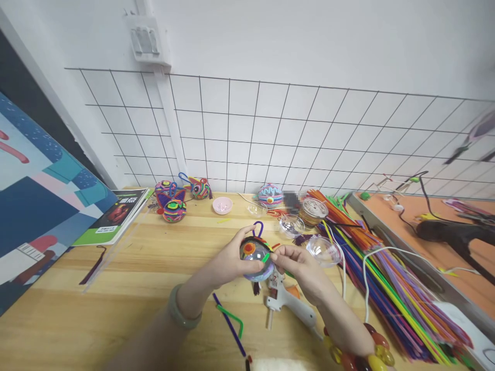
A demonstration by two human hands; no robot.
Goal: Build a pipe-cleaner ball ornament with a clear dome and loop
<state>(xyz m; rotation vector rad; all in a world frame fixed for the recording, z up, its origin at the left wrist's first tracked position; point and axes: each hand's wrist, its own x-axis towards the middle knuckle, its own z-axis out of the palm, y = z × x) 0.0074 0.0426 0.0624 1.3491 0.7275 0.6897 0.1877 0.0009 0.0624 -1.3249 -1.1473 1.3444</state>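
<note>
My left hand [231, 262] is wrapped round a clear plastic ball [253, 257] partly covered with coloured pipe cleaners. An orange and red coil sits on the ball's upper left, a purple loop [259, 226] rises from its top, and a dark tassel [256, 288] hangs below. My right hand [294, 260] pinches a green pipe cleaner [265, 257] against the ball's right side. Just under my right hand lies a white glue gun [290, 305]. Nearer me, a bent green pipe cleaner [234, 315] crosses a purple one [232, 330] on the wooden table.
Finished colourful ornaments [174, 210] stand at the back left near a pink dish [222, 205]. Clear half shells [292, 225] and a spool [314, 210] lie back right. A big bundle of pipe cleaners [382, 278] and a white cable [366, 288] fill the right side.
</note>
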